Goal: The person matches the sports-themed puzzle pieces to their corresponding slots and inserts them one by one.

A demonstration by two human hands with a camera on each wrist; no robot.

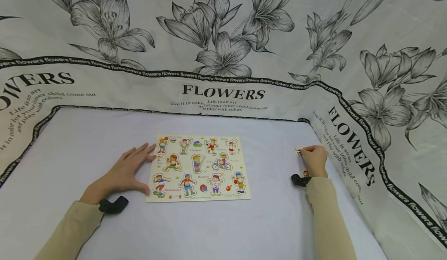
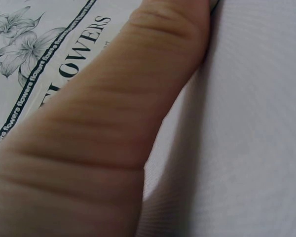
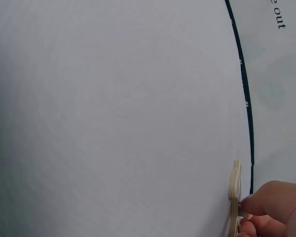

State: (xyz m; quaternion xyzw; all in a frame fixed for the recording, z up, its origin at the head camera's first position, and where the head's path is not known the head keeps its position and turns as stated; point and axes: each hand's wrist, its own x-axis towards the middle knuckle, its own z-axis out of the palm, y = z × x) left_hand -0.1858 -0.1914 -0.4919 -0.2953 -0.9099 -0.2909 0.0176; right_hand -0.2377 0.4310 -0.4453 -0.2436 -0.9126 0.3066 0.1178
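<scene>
A wooden peg puzzle board (image 1: pixel 206 178) printed with cartoon sports figures lies flat on the white cloth. My left hand (image 1: pixel 129 170) is spread along its left side, with fingertips at the upper left edge and thumb at the lower left corner. In the left wrist view, one long finger (image 2: pixel 113 108) fills much of the frame. Off to the right of the board, my right hand (image 1: pixel 316 161) pinches a small wooden puzzle piece (image 1: pixel 298 150). The right wrist view shows this piece (image 3: pixel 235 197) edge-on, tilted up on its side, with fingertips at its small knob.
A second puzzle piece (image 1: pixel 305 173) lies near my right wrist, partly hidden by the black wrist camera (image 1: pixel 301 180). White cloth (image 1: pixel 272 221) covers the surface. A floral sheet (image 1: pixel 223 93) with black-lettered borders rises behind and at both sides.
</scene>
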